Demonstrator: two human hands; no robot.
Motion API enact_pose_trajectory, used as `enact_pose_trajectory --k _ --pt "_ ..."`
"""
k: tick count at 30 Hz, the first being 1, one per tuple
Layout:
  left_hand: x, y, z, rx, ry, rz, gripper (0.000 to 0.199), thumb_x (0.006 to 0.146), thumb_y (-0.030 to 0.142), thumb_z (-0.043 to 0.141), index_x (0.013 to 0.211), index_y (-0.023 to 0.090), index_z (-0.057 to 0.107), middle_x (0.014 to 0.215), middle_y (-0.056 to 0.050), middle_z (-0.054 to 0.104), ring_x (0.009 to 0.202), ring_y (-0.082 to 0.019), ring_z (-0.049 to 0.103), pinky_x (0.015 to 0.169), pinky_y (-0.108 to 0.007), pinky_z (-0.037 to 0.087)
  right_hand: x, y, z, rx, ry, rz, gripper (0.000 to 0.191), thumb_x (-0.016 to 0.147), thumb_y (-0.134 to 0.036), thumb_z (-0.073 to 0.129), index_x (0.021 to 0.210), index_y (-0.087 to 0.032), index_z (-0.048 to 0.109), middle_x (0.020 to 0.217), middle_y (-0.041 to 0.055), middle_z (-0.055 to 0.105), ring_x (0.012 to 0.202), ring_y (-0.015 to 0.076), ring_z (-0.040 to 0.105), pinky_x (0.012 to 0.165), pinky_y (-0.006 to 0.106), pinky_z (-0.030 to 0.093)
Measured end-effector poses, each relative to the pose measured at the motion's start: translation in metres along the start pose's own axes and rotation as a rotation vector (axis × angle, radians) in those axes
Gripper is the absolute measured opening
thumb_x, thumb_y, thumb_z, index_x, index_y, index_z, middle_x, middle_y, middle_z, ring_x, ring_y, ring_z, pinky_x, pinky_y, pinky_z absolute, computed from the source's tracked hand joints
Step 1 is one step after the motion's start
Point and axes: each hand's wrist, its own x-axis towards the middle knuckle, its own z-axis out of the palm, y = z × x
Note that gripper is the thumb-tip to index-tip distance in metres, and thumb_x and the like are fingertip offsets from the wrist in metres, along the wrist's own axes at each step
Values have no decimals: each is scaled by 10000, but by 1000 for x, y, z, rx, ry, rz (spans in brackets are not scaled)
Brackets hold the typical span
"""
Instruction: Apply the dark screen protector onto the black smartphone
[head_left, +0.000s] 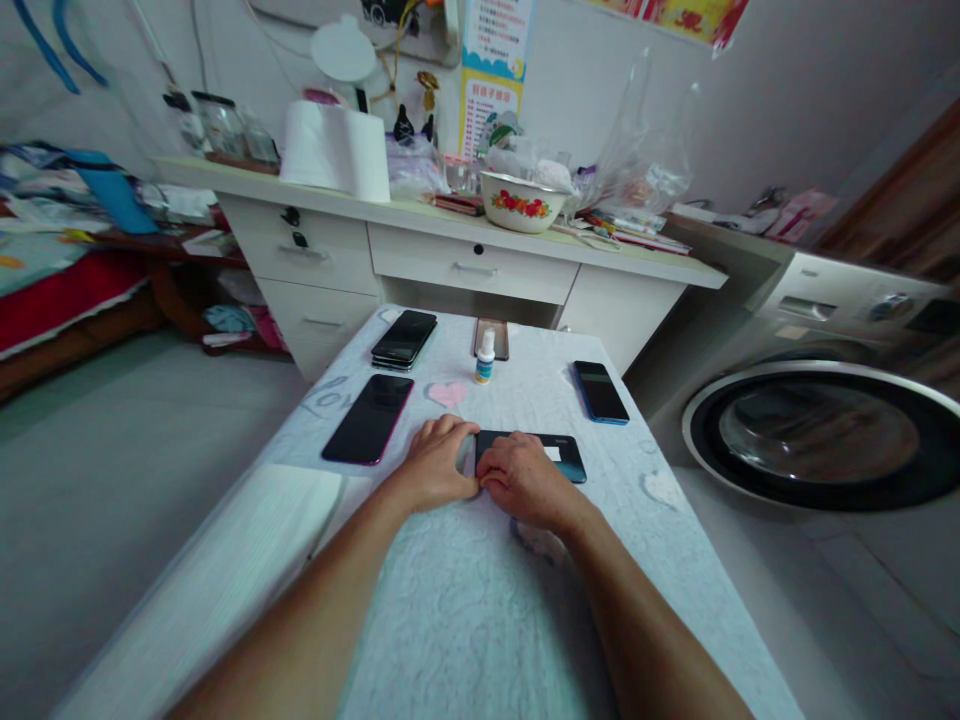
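Observation:
A dark phone (572,462) lies crosswise on the cloth-covered table in front of me, with its back facing up and a small white label on it. My left hand (437,462) grips its left end, thumb on the near edge and fingers on the far edge. Over the phone's left half, my right hand (519,472) is closed, its fingers curled down by the near left corner. A greyish, see-through strip shows between the left thumb and fingers; I cannot tell what it is. Beyond the hands stands a small white spray bottle (485,358) with a blue label.
A black phone with pink edges (369,420) lies left, behind it a stack of phones (405,337). A blue-edged phone (601,391) lies right. Behind the bottle is a brown-rimmed tray or case (503,341). Folded white material (262,540) covers the table's left side. A washing machine (787,300) stands right.

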Motion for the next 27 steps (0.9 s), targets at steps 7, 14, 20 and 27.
enact_pose_trajectory --k 7,14,20,27 --pt "0 0 0 -2 3 2 708 569 284 640 1256 265 470 1258 -47 456 1186 -281 411 1024 -377 339 -2 0 -1 29 4 11 148 775 -131 553 809 -207 675 831 17 645 831 171 522 815 305 322" --pt "0 -3 2 0 13 13 704 569 283 645 1251 275 470 1260 -43 457 1181 -280 414 1016 -374 346 -1 -1 -2 18 -6 24 145 775 -133 555 811 -212 671 832 10 639 838 166 522 819 300 322" --pt "0 -1 1 4 7 6 700 571 288 648 1249 276 471 1263 -42 458 1184 -284 416 1018 -381 344 -1 -2 -2 15 -8 34 142 776 -131 561 820 -210 670 830 11 638 839 168 519 824 307 317" --pt "0 0 0 8 9 10 696 569 285 646 1244 270 476 1252 -45 461 1172 -282 419 1011 -375 347 0 -1 -1 15 -3 20 135 773 -139 562 812 -213 667 820 6 640 811 159 510 794 294 315"
